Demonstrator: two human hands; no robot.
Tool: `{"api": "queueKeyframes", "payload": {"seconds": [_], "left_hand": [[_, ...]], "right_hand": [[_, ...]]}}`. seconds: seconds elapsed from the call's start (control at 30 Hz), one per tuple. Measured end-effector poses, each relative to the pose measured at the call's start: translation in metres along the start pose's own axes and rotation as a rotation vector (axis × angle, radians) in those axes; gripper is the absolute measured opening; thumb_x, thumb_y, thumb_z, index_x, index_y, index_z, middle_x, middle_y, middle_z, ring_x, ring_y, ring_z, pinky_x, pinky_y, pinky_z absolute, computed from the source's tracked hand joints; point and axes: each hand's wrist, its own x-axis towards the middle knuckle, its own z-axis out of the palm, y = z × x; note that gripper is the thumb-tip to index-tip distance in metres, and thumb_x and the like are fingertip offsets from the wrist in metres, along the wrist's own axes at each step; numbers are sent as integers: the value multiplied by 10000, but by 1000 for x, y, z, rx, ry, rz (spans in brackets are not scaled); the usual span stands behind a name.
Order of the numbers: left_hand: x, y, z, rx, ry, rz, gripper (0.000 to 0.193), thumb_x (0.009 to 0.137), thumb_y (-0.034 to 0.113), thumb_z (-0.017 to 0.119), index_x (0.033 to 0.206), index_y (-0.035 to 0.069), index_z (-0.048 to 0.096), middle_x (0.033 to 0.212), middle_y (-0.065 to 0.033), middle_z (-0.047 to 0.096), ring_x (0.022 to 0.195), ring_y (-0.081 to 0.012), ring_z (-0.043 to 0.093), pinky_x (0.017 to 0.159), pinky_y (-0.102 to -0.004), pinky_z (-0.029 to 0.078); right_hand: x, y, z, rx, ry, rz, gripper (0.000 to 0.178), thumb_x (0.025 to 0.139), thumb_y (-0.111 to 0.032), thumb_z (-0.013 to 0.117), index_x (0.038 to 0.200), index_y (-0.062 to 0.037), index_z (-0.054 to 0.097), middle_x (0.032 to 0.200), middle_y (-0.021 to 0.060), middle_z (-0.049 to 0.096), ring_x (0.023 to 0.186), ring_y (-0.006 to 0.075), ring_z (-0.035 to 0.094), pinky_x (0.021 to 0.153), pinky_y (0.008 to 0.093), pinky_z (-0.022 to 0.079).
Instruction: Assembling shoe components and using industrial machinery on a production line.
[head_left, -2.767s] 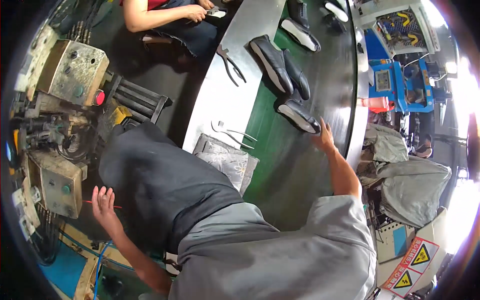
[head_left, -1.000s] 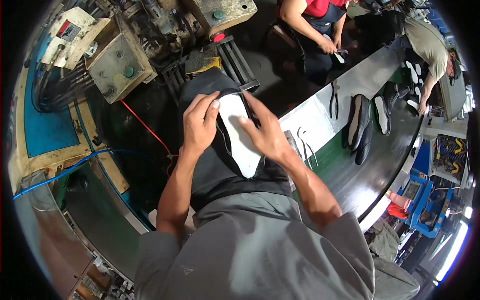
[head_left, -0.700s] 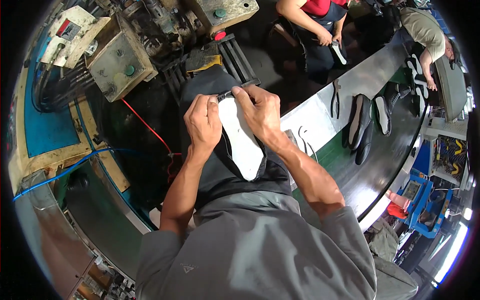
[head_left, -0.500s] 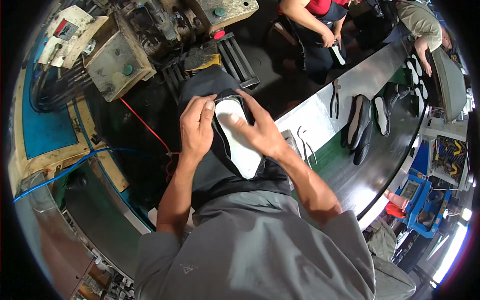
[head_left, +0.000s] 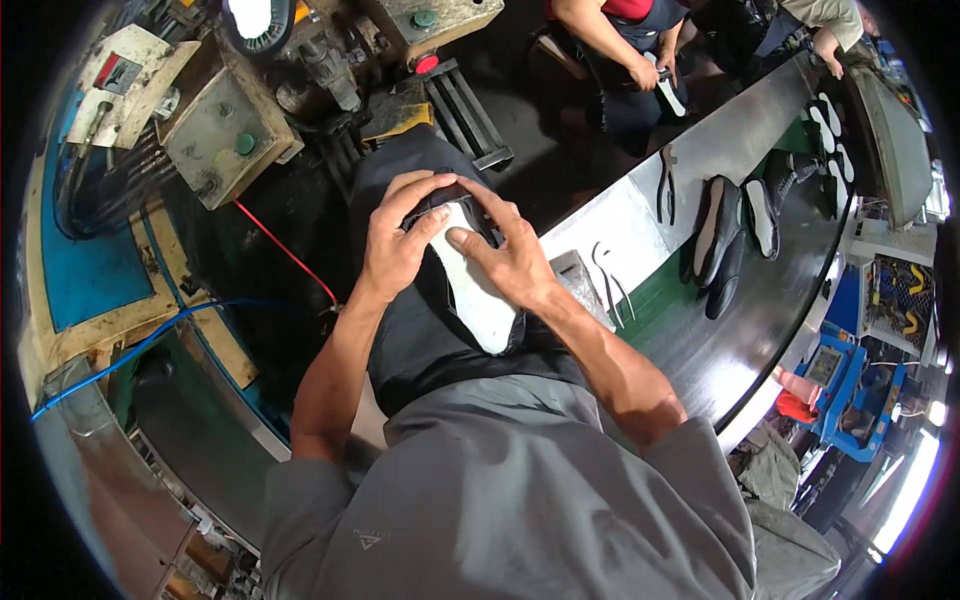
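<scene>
Upside down over my lap lies a black shoe upper [head_left: 456, 194] with a white insole [head_left: 480, 308] along its underside. Both hands are wrapped round its toe end. My left hand [head_left: 398, 240] grips the left edge, its thumb pressed on the insole near the toe. From the right side, my right hand [head_left: 512, 262] curls its fingers over the upper, and its thumb also rests on the white insole. The two sets of fingertips nearly meet at the toe. The heel end points toward me.
Dark pincers [head_left: 667, 185] and a light-handled tool [head_left: 611, 285] lie on the bench at my right. Beyond them are black shoes [head_left: 716, 232] and white-soled pieces [head_left: 826, 125]. A co-worker's hands [head_left: 652, 75] hold a shoe. Machinery [head_left: 225, 135] with another shoe [head_left: 252, 22] stands ahead-left.
My left hand has moved up round the toe, and my right thumb has slid toward the toe. The insole's toe end is now more covered. A white-soled shoe has appeared at the top edge.
</scene>
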Motion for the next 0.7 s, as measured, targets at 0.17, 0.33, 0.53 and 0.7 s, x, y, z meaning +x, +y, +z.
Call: {"api": "queueKeyframes", "payload": {"seconds": [0.17, 0.33, 0.53, 0.7], "left_hand": [[11, 4, -2, -379, -92, -320, 405, 1044, 123, 685, 1428, -4, 701, 1409, -136, 692, 1313, -231, 643, 1157, -362, 476], [-4, 12, 6, -511, -174, -408, 749, 984, 75, 759, 1660, -4, 447, 1501, -183, 630, 1364, -223, 597, 1210, -368, 430], [-71, 4, 51, -478, -72, -759, 768, 1036, 158, 737, 1659, -66, 349, 1481, -184, 621, 1374, -248, 592, 1169, -388, 464], [-63, 26, 47, -911, -31, -856, 604, 1017, 14, 652, 1591, 35, 465, 1421, -141, 640, 1356, -263, 627, 1143, -446, 525]], "right_hand": [[0, 8, -2, 100, 12, 124, 686, 1036, -314, 760, 1633, -86, 510, 1487, 282, 635, 1393, 411, 587, 1201, 476, 438], [-32, 7, -16, 136, -26, 249, 685, 1078, -338, 703, 1644, -27, 474, 1520, 293, 622, 1430, 396, 591, 1221, 458, 425], [-81, 26, -25, 152, 7, 341, 746, 1069, -327, 715, 1652, 41, 430, 1640, 303, 506, 1496, 419, 520, 1270, 462, 388], [-104, -35, -15, -866, -213, -75, 938, 882, -310, 885, 1691, -203, 422, 1803, 243, 171, 1411, 609, 462, 1126, 581, 554]]}}
